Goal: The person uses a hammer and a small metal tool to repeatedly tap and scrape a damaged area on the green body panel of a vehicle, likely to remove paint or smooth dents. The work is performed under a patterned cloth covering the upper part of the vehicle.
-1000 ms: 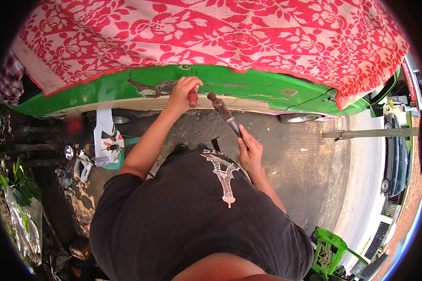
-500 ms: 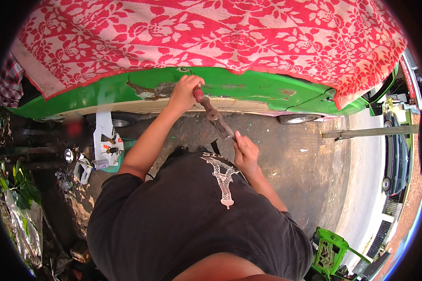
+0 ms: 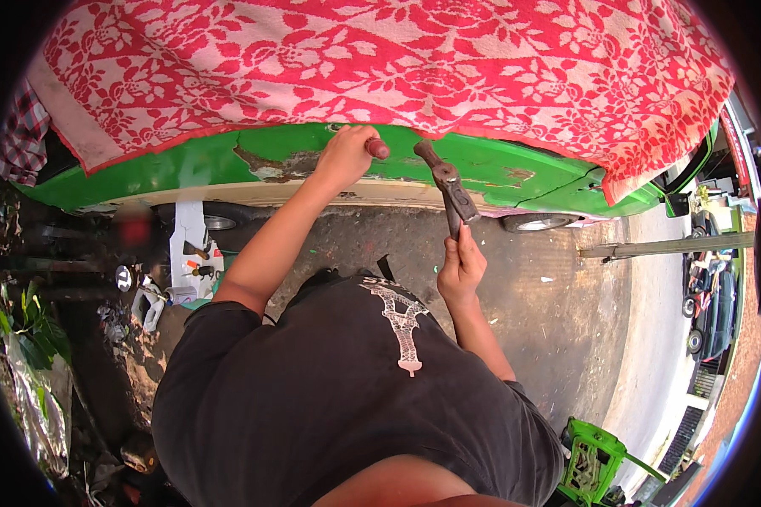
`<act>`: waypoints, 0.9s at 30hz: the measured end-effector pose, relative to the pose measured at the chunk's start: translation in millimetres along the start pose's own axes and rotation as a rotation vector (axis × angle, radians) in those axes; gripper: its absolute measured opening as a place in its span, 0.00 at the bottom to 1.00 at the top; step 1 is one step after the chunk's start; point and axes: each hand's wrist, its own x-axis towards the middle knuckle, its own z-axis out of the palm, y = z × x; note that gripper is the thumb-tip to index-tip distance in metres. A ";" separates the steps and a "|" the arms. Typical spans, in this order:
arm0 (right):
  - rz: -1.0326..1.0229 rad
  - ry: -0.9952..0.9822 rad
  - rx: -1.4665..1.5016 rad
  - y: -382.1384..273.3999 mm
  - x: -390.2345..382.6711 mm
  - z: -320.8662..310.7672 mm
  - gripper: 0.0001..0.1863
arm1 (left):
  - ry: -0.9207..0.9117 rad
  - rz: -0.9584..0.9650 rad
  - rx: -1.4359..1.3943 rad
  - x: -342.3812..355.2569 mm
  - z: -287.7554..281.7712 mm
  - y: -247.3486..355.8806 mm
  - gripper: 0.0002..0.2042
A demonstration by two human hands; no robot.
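Observation:
My left hand (image 3: pixel 347 160) is closed around a tool whose rounded red-brown butt (image 3: pixel 377 149) points toward me. Its working end is hidden, so I cannot tell its exact kind; the hand is up against the green car side panel (image 3: pixel 448 156). To its right, my right hand (image 3: pixel 462 269) grips a hammer (image 3: pixel 446 179) by the handle. The worn metal head is lifted in front of the panel, apart from the red-brown butt. A scraped, rusty patch (image 3: pixel 283 166) shows on the panel left of my left hand.
A red and white floral cloth (image 3: pixel 380 59) drapes over the car. At left, a white sheet (image 3: pixel 188 253) carries several small tools near the car wheel (image 3: pixel 220 221). A pole (image 3: pixel 668 248) and a green metal frame (image 3: pixel 592 459) are on the right.
The hammer has swung up and right, away from the red butt it was touching or nearly touching. My right hand rose slightly rightward; my left hand shifted slightly up and right along the panel.

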 end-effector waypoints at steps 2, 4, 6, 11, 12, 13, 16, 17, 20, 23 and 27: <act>0.141 -0.169 -0.058 -1.2 -0.9 -1.9 0.23 | -0.027 -0.010 0.037 -1.2 -2.9 3.0 0.08; 0.304 -0.443 -0.159 2.2 6.1 -3.2 0.22 | -0.029 -0.006 0.026 -3.5 -2.8 3.6 0.07; 0.285 -0.277 -0.093 12.1 -6.3 -8.6 0.22 | -0.014 0.003 0.031 8.9 -6.1 4.6 0.07; 0.317 -0.246 -0.046 3.0 -3.4 -10.6 0.22 | -0.049 0.008 0.104 11.0 2.7 9.1 0.06; 0.366 -0.359 -0.111 0.9 2.8 -8.7 0.22 | -0.066 0.004 0.114 11.1 2.5 11.1 0.06; 0.276 -0.243 -0.045 12.4 -1.9 -3.8 0.23 | -0.075 -0.017 0.114 10.6 4.2 14.6 0.06; 0.535 -0.048 0.176 16.8 -15.8 -13.2 0.23 | -0.070 -0.042 0.156 11.9 3.8 19.9 0.06; 0.498 0.015 0.300 18.1 -17.0 -12.6 0.23 | -0.071 -0.011 0.181 13.9 7.3 19.1 0.06; 0.469 -0.190 0.035 21.0 -11.1 -6.0 0.23 | -0.059 0.042 0.237 17.1 14.6 11.6 0.06; 0.572 -0.135 0.101 20.7 -14.8 -20.0 0.23 | -0.082 0.043 0.263 18.3 18.4 14.4 0.06; 0.547 -0.151 0.069 24.7 -24.4 -17.0 0.23 | -0.086 0.085 0.319 17.4 29.6 11.2 0.05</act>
